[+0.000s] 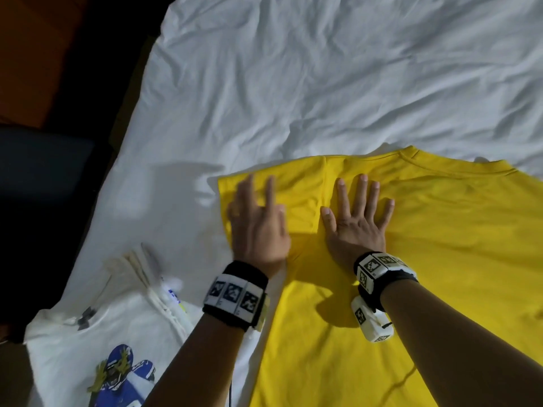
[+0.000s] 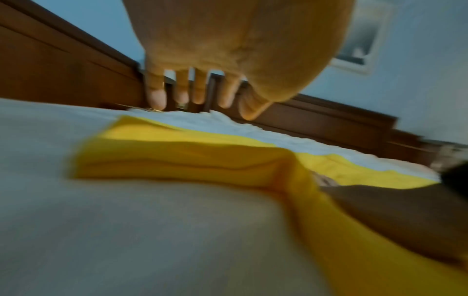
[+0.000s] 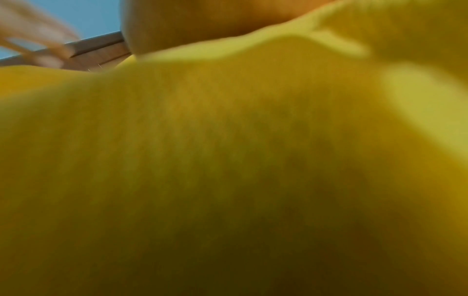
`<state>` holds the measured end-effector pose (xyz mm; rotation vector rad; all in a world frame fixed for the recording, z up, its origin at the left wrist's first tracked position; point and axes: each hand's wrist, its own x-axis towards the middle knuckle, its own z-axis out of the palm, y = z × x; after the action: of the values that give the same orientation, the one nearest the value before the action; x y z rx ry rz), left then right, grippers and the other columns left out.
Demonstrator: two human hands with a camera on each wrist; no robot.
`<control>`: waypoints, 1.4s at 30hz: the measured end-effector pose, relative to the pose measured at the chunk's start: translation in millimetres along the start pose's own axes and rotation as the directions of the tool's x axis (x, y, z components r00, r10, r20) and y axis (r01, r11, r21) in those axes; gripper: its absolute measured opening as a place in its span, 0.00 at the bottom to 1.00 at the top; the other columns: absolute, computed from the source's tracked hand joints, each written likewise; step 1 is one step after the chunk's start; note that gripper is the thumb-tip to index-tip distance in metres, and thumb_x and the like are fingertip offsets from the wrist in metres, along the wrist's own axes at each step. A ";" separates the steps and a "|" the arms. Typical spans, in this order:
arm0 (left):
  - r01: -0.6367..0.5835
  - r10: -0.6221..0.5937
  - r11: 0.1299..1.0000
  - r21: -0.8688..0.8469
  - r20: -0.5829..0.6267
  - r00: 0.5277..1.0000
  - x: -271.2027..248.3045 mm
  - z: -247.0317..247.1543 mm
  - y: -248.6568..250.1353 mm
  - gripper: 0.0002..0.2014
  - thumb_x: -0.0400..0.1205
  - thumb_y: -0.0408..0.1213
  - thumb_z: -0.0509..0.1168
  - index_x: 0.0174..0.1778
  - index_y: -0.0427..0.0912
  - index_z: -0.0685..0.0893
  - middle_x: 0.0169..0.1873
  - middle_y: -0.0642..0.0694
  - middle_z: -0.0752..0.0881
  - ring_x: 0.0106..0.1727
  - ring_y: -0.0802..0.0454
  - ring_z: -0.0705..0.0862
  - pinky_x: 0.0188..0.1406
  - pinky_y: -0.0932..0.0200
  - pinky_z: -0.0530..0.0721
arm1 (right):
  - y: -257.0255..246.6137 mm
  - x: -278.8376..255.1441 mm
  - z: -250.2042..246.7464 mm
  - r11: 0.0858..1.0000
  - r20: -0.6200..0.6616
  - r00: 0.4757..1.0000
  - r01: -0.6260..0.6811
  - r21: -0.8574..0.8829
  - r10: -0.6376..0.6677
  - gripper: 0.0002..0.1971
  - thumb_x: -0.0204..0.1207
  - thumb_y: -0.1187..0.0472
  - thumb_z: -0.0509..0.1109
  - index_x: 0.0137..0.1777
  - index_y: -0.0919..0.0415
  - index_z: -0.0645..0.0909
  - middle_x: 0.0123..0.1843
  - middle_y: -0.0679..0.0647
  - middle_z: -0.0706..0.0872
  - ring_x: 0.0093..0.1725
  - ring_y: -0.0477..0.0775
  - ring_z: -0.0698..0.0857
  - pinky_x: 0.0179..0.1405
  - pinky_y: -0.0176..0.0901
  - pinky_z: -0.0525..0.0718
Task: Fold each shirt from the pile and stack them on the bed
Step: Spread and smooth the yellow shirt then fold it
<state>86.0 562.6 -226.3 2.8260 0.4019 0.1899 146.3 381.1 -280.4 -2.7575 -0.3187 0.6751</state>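
Rumpled white bedsheet [image 1: 293,83] covers the bed, with two shirts on it. At the left edge lies one white T-shirt [image 1: 88,333] printed with a blue football-player graphic. Beside it spreads one bright yellow T-shirt [image 1: 440,259], plain, its left sleeve folded in over the body, collar toward the far side. The left hand [image 1: 258,227], blurred, hovers with fingers straight and apart above that folded sleeve. The right hand [image 1: 357,227] presses flat on the yellow fabric, fingers spread.
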 end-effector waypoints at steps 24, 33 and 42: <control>0.094 -0.188 0.966 0.243 0.403 0.896 60.1 35.7 -22.1 0.34 0.90 0.61 0.32 0.89 0.52 0.29 0.87 0.42 0.27 0.87 0.41 0.26 0.85 0.29 0.32 | 4.0 2.7 0.2 1.000 0.006 1.000 0.011 0.025 -0.012 0.31 0.89 0.38 0.34 0.85 0.39 0.22 0.84 0.49 0.15 0.82 0.54 0.16 0.79 0.64 0.17; -0.498 0.314 0.852 0.161 0.605 0.732 48.1 47.2 74.8 0.44 0.89 0.41 0.58 0.88 0.55 0.30 0.86 0.41 0.24 0.87 0.37 0.25 0.85 0.28 0.35 | 37.1 -11.5 -30.6 0.980 -0.102 0.987 0.140 0.140 -0.126 0.36 0.82 0.51 0.46 0.91 0.45 0.44 0.92 0.51 0.37 0.89 0.54 0.32 0.87 0.65 0.35; -0.232 0.074 0.936 0.266 0.496 0.865 46.9 56.8 71.9 0.35 0.91 0.59 0.34 0.87 0.47 0.25 0.84 0.43 0.21 0.86 0.42 0.22 0.84 0.29 0.30 | 164.4 -38.1 -60.6 0.979 -0.181 0.972 -0.174 -0.111 0.152 0.37 0.85 0.32 0.31 0.90 0.46 0.32 0.89 0.53 0.26 0.87 0.56 0.26 0.86 0.66 0.30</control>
<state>158.5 495.4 -255.2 3.0727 0.0938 -0.5950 166.1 203.4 -266.1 -2.9625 -0.1004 0.4637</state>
